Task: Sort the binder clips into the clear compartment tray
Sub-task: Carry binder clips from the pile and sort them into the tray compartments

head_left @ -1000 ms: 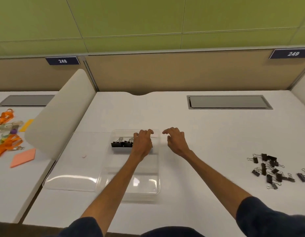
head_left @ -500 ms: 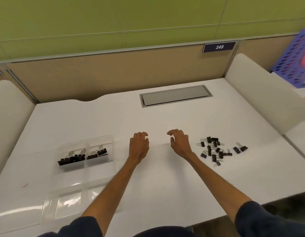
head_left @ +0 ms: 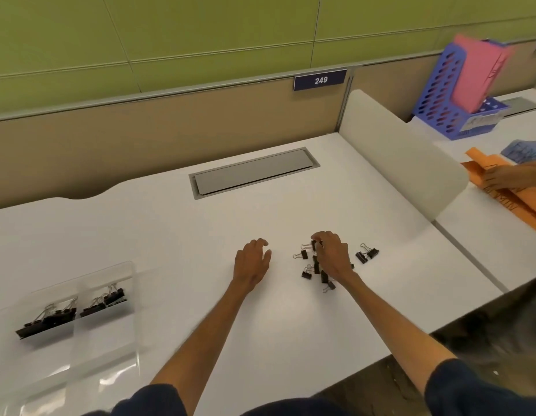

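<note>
**Hands at the loose clips, centre of frame**

The right hand [head_left: 332, 256] lies over the loose binder clips [head_left: 316, 267] right of centre, fingers curled down with the tips at one clip; whether it is pinched cannot be told. The left hand [head_left: 251, 262], just beside the pile, is relaxed and holds nothing. At lower left, the clear compartment tray [head_left: 122, 340] holds sorted clips [head_left: 47, 318] in two adjoining compartments.

Single wide-angle view from head height, facing forward and down across a white desk [head_left: 158, 235]; close range, near edge at bottom right, back partition [head_left: 140, 139] and green wall [head_left: 200, 31] at top.
</note>
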Motion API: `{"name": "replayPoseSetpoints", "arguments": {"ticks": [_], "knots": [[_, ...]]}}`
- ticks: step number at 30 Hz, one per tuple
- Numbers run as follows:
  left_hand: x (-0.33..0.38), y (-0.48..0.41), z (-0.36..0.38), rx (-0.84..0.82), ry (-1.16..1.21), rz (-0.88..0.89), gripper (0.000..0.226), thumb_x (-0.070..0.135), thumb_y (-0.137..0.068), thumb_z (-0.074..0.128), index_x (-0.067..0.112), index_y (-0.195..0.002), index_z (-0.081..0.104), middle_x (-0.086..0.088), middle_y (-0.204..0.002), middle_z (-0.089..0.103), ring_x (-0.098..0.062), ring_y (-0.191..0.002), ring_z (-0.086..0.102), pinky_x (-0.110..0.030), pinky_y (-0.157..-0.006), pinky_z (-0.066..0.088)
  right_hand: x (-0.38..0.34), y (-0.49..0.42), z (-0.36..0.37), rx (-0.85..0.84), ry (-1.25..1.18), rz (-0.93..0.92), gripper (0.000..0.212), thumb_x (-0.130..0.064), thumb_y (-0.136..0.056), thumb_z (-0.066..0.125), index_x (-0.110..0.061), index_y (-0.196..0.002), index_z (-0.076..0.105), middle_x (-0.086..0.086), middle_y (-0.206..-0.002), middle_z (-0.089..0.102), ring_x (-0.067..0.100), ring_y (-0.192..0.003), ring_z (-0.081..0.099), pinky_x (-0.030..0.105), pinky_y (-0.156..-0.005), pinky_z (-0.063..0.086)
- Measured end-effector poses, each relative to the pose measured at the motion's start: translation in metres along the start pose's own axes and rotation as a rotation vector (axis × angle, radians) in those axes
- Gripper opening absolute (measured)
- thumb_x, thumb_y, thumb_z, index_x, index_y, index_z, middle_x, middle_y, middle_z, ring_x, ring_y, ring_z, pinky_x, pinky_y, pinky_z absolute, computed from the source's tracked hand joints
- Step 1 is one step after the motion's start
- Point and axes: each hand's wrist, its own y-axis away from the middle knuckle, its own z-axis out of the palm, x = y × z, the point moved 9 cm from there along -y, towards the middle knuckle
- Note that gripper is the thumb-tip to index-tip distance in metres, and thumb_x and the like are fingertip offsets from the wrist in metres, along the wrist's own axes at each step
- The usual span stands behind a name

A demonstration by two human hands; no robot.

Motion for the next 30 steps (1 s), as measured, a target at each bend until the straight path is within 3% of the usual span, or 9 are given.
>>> {"name": "replayPoseSetpoints", "arguments": {"ticks": [6,13,18,24,30], "knots": [[0.051,-0.022,0.031,-0.064,0.046,0.045,0.036,0.049,-0.091,0.055,0.023,-0.116,0.055,0.001,-0.11,0.061,-0.017,-0.107,0.055,-0.035,-0.088,0.041,0.045,-0.019,-0.01,-0.063,0.031,0.042,0.029,-0.014,-0.099,0.041,-0.023,-0.121,0.058,0.003,-0.122,0.055,0.022,-0.115,0.051,0.044,-0.093,0.035],[0.093,-0.043,0.067,-0.116,-0.039,0.032,0.043,0.048,-0.096,0.046,0.02,-0.128,0.053,-0.005,-0.122,0.056,-0.024,-0.117,0.049,-0.039,-0.092,0.04,0.074,-0.035,0.005,-0.198,0.009,0.065,0.027,-0.029,-0.1,0.043,-0.029,-0.121,0.06,0.001,-0.116,0.056,0.021,-0.108,0.057,0.044,-0.098,0.037],[0.101,-0.054,0.079,-0.128,-0.124,-0.028,0.038,0.046,-0.096,0.046,0.02,-0.119,0.061,-0.006,-0.118,0.057,-0.024,-0.113,0.05,-0.039,-0.091,0.041,0.078,-0.047,0.009,-0.239,0.006,0.028,0.026,-0.037,-0.098,0.046,-0.031,-0.114,0.066,0.0,-0.108,0.059,0.019,-0.103,0.06,0.041,-0.093,0.042],[0.106,-0.067,0.082,-0.11,-0.188,-0.048,0.023,0.033,-0.094,0.052,0.022,-0.11,0.065,-0.005,-0.112,0.059,-0.024,-0.109,0.051,-0.037,-0.089,0.039,0.077,-0.06,0.005,-0.238,0.031,-0.011,0.018,-0.033,-0.095,0.055,-0.027,-0.101,0.07,-0.002,-0.101,0.065,0.019,-0.097,0.062,0.04,-0.09,0.043],[0.107,-0.082,0.081,-0.11,-0.215,0.013,0.026,0.012,-0.095,0.049,0.024,-0.113,0.064,-0.004,-0.113,0.057,-0.024,-0.109,0.051,-0.037,-0.089,0.038,0.091,-0.065,-0.01,-0.093,-0.061,0.076,0.018,-0.022,-0.097,0.05,-0.017,-0.1,0.068,0.002,-0.107,0.063,0.024,-0.093,0.062,0.037,-0.085,0.046]]}}
